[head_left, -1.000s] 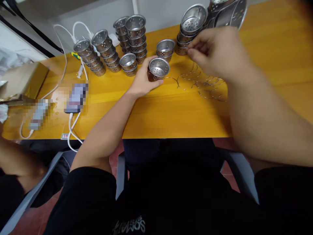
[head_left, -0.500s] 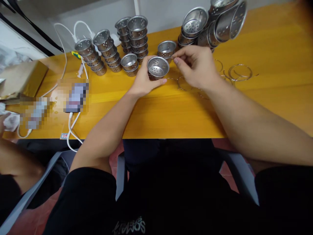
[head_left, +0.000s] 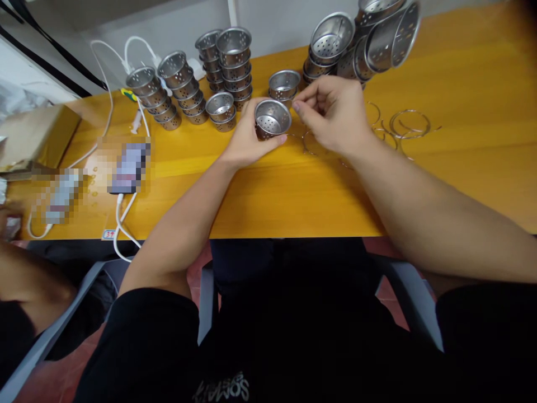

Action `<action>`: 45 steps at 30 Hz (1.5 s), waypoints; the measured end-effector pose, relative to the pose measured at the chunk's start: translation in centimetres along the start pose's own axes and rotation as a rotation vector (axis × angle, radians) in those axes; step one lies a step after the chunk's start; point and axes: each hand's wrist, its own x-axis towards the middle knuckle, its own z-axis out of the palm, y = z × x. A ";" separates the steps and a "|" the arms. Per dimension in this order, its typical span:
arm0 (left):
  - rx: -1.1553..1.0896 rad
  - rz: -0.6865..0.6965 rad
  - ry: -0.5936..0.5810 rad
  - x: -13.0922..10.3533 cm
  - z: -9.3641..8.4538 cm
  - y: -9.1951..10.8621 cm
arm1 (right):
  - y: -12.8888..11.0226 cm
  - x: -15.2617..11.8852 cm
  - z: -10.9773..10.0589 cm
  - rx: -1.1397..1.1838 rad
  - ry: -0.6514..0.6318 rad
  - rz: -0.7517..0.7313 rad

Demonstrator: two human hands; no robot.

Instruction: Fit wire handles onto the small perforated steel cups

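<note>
My left hand (head_left: 245,137) is wrapped round a small perforated metal cup (head_left: 272,117), tilted with its open mouth toward me. Just to its right, my right hand (head_left: 335,112) pinches thumb and forefinger together beside the cup's rim. What looks like a thin wire is between those fingertips, mostly hidden. Behind the two hands stands a short stack of like cups (head_left: 284,84). Loose wire rings (head_left: 410,123) lie on the table to the right of my right hand, some partly covered by it.
Stacks of perforated cups (head_left: 234,47) stand along the back; larger ones lean at the right (head_left: 388,42). Two phones (head_left: 129,168) with white cables and a cardboard box (head_left: 37,137) are on the left of the yellow table (head_left: 293,201). Another person's arm (head_left: 33,280) is at far left.
My right hand has moved slightly left, closer to the cup's rim. My left hand keeps its hold on the cup. At far left, the other person's hand has shifted down.
</note>
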 end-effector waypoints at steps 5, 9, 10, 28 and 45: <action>0.001 0.008 -0.045 -0.2 -0.1 0.4 | -0.2 -0.2 0.1 -0.020 -0.023 0.025; -0.064 0.036 -0.016 0.0 0.7 -1.1 | 2.0 0.5 1.0 -0.035 0.014 -0.028; -0.082 0.048 -0.008 0.2 1.0 -1.7 | 2.7 0.8 1.2 0.011 0.061 -0.082; -0.112 0.170 -0.048 0.6 1.7 -3.4 | 3.5 1.3 2.2 0.254 0.094 -0.174; -0.052 0.193 -0.074 -0.3 1.6 -1.8 | 2.8 1.1 2.7 0.220 0.120 -0.097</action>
